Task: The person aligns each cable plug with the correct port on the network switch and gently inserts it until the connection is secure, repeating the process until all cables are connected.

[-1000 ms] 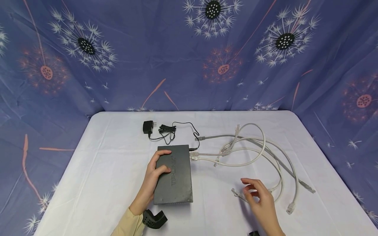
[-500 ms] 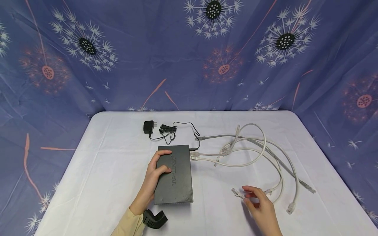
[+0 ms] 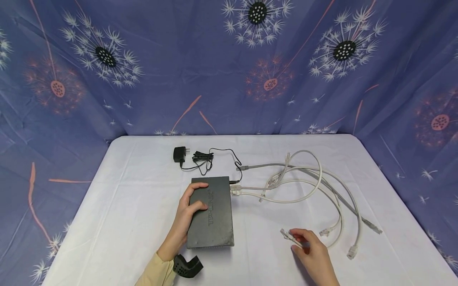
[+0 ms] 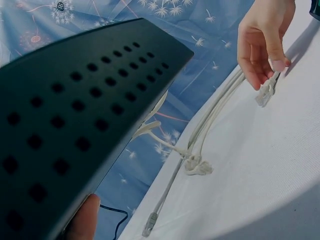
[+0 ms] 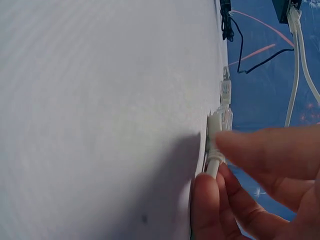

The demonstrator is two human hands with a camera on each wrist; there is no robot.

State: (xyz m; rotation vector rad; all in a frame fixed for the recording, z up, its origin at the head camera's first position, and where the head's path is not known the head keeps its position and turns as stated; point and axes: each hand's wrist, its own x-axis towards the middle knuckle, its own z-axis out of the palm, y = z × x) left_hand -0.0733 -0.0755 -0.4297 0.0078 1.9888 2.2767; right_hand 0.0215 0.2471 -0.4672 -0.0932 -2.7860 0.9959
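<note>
My left hand (image 3: 181,218) grips the left side of a dark TP-LINK network switch (image 3: 218,234), thumb and a finger on its top face. The left wrist view shows the vented side of the switch (image 4: 75,105) close up. Two network cables and a thin black power lead run into its right side. At the front right, my right hand (image 3: 314,254) pinches a white network cable just behind its clear plug (image 3: 286,234). In the right wrist view the thumb and fingers sit round this cable (image 5: 214,167), its plug pointing away from the palm.
A black power adapter (image 3: 179,154) with a bundled cord (image 3: 202,157) lies behind the switch. Looped white cables (image 3: 304,200) and a grey cable (image 3: 272,164) spread over the right side of the white table (image 3: 118,206). A loose plug (image 3: 352,252) lies right of my right hand.
My right hand has come down a little onto the white network cable and now pinches it behind the plug. The left hand and the switch have stayed in place.
</note>
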